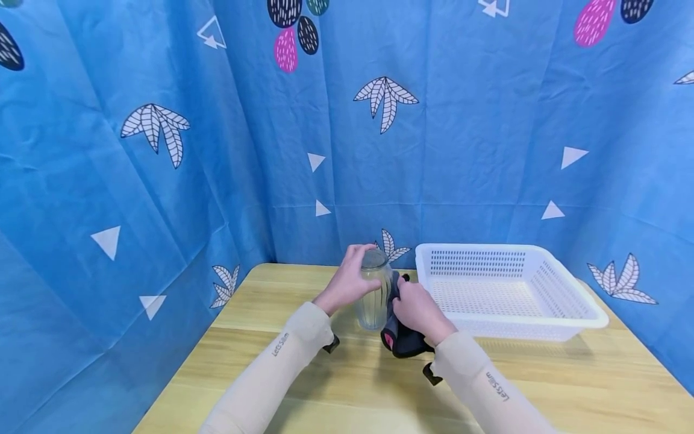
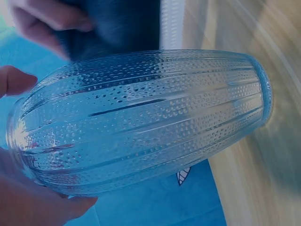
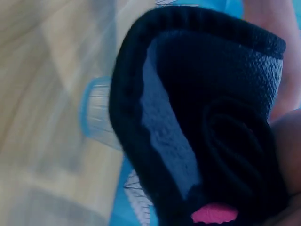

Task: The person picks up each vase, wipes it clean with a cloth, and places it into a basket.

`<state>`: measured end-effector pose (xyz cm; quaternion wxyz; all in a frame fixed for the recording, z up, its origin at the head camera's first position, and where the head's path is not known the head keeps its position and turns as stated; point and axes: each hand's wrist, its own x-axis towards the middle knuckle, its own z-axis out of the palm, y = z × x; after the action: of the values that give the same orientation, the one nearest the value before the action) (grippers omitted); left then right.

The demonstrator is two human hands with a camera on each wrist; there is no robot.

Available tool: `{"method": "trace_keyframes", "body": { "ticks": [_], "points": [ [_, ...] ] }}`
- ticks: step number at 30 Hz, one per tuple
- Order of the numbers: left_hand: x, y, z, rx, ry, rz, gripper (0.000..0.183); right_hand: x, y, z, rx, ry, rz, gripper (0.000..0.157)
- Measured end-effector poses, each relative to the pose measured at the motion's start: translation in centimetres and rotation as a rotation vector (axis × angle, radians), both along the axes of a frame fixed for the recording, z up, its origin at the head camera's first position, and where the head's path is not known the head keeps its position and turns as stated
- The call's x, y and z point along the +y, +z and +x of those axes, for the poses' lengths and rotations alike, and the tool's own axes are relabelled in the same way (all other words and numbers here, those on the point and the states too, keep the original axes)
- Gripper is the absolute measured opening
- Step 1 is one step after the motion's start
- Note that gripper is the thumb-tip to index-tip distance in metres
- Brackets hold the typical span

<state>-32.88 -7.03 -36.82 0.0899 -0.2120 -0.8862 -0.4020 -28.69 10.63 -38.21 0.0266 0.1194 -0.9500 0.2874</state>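
Glass jar [image 1: 372,312] upright between hands, long axis vertical. Left hand [image 1: 353,282] nearer, half-curled, fingers and thumb round jar's upper part. Right hand [image 1: 420,308] closed tight, gripping dark fabric piece [image 1: 408,343] beside jar; fabric-glass contact unclear.

The head view is bright and evenly lit, soft shadows falling on the wooden table [image 1: 347,398] beneath the sleeves [image 1: 265,380]. Both wrist views look dimmer and bluish. Glare whitens one end of the glass vase [image 2: 146,117]; the right hand [image 2: 51,21] beyond it is blurred. The dark fabric item [image 3: 197,94] sinks to near-black inside, with blurred tabletop alongside.
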Motion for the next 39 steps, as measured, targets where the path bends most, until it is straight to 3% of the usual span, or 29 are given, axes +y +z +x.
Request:
{"method": "trace_keyframes", "body": {
  "ticks": [8,12,16,22,26,33,36,39],
  "points": [
    [0.4,-0.2,0.0,0.053,0.025,-0.031,0.085,-0.2,-3.1,0.1,-0.107,0.038,0.096,0.034],
    [0.5,0.0,0.0,0.09,0.064,-0.073,0.086,-0.2,-3.5,0.2,-0.121,0.047,0.101,0.028],
    [0.3,0.1,0.1,0.069,0.082,-0.078,0.088,0.0,-3.4,0.3,-0.124,0.047,0.059,0.03],
    [0.1,0.2,0.0,0.045,0.078,-0.047,0.087,0.3,-1.9,0.9,-0.136,0.024,-0.032,0.046],
    [-0.3,0.2,-0.1,0.039,0.092,-0.056,0.087,0.4,-0.2,1.1,-0.097,0.019,-0.057,0.05],
    [-0.3,0.2,-0.3,0.052,0.091,-0.1,0.088,0.4,2.5,1.7,0.066,0.007,-0.102,0.056],
    [-0.2,0.2,-0.2,0.052,0.082,-0.094,0.088,0.3,3.3,1.7,0.177,0.009,-0.081,0.056],
    [-0.1,0.4,0.0,0.043,0.078,-0.079,0.089,0.1,3.5,1.4,0.214,0.005,-0.018,0.057]
  ]
}}
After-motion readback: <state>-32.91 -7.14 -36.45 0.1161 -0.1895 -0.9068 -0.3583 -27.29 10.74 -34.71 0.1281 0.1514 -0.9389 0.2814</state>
